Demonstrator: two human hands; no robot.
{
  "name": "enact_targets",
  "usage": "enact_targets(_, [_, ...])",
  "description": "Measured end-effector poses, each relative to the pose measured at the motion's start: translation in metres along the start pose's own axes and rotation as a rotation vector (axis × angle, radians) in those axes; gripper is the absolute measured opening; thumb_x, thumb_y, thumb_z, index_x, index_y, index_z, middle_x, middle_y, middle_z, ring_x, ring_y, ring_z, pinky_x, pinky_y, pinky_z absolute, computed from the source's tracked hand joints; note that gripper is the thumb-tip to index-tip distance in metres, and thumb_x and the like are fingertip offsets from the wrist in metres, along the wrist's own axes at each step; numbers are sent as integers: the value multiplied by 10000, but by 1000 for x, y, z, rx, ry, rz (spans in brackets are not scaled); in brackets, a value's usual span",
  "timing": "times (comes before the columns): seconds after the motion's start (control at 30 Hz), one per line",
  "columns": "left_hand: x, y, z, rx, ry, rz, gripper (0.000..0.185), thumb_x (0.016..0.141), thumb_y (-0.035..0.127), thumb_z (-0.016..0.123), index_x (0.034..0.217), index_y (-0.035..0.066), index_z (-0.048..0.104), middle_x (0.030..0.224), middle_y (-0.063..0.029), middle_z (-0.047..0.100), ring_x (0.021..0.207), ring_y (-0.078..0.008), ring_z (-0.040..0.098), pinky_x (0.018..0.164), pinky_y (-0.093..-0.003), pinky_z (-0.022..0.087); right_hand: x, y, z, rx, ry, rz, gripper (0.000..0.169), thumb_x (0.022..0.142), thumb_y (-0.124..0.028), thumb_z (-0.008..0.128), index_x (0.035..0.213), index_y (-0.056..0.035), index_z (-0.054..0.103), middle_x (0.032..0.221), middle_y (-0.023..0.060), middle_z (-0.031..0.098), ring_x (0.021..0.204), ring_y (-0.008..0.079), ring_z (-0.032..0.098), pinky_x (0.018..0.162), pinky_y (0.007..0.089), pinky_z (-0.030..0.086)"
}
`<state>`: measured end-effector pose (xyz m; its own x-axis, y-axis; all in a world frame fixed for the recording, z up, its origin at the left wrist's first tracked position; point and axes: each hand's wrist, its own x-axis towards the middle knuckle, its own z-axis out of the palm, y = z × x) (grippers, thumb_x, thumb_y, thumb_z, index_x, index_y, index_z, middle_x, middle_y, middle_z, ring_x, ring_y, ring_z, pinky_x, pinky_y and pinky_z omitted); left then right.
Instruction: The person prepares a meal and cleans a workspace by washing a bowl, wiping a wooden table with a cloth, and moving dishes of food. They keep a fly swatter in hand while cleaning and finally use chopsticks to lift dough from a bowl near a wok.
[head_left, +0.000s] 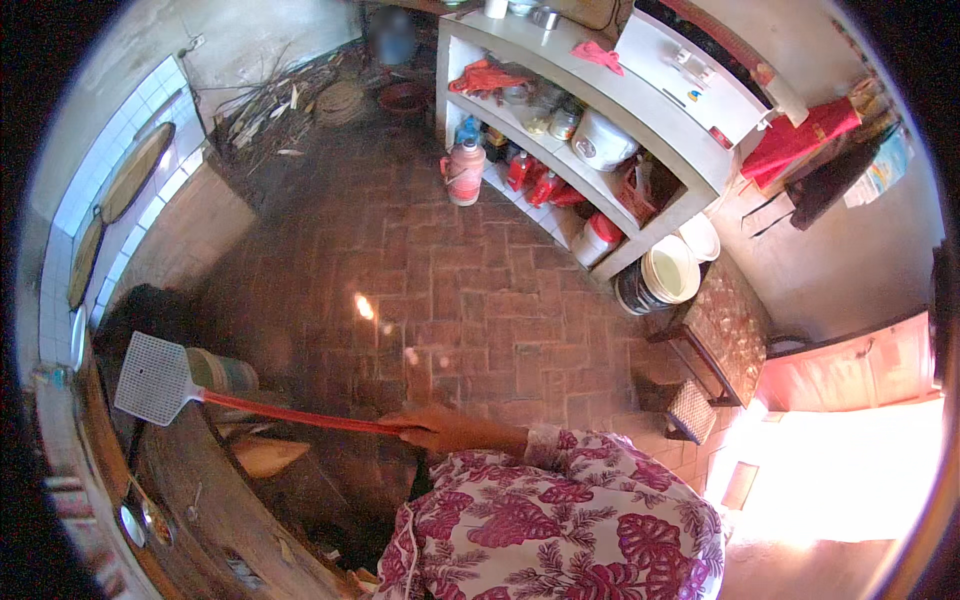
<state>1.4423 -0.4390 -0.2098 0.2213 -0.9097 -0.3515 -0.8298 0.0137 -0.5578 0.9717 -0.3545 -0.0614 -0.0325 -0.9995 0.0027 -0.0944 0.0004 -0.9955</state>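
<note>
My right hand (450, 433) is closed around the thin red handle of a fly swatter (156, 379). The handle reaches to the left, and its white mesh head hangs over the edge of a wooden table. A floral garment (555, 525) with a long sleeve covers my body at the bottom. My left hand is out of view. Beside the swatter head, a striped cylindrical container (221, 371) stands lower down, partly hidden by it. At the lower left, a metal spoon or ladle (133, 525) lies beside a small dish (157, 523).
Brick floor (465, 315) lies ahead. Concrete shelving (525, 195) at the upper right holds jars and bottles; a pink thermos jug (463, 174) stands by it. Buckets (671, 271), a small table (724, 322) and a woven stool (691, 412) are at right, firewood (277, 112) at upper left.
</note>
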Motion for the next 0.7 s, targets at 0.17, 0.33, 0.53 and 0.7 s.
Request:
enact_targets(0.17, [45,27,-24,-82,33,13,487,767,314,490,1183,89,374,1178,-128,414,1075,-316,398,888,-465,318,16,12,-1,-12,93,29,375,858,-216,439,1212,-95,410,1116,142,511,933,292,534,803,390,406])
enact_targets(0.33, [76,31,-36,-192,57,-18,514,733,336,528,1156,79,392,1160,-138,418,1069,-327,397,873,-481,326,60,-3,6,36,61,276,361,857,-217,450,1194,-92,430,1059,139,546,916,258,547,795,353,416])
enact_targets(0.53, [107,14,-62,-392,61,-109,547,692,363,574,1124,68,413,1139,-149,424,1061,-341,396,855,-500,335,121,3,33,-4,54,257,359,847,-173,444,1184,-49,439,1032,111,539,906,180,497,801,294,384])
enact_targets(0.7, [105,13,-146,-491,-42,-268,576,659,385,612,1098,59,431,1121,-159,428,1055,-353,395,841,-516,344,122,24,36,-7,142,303,372,826,-116,437,1183,-9,430,986,86,527,878,171,478,788,279,377])
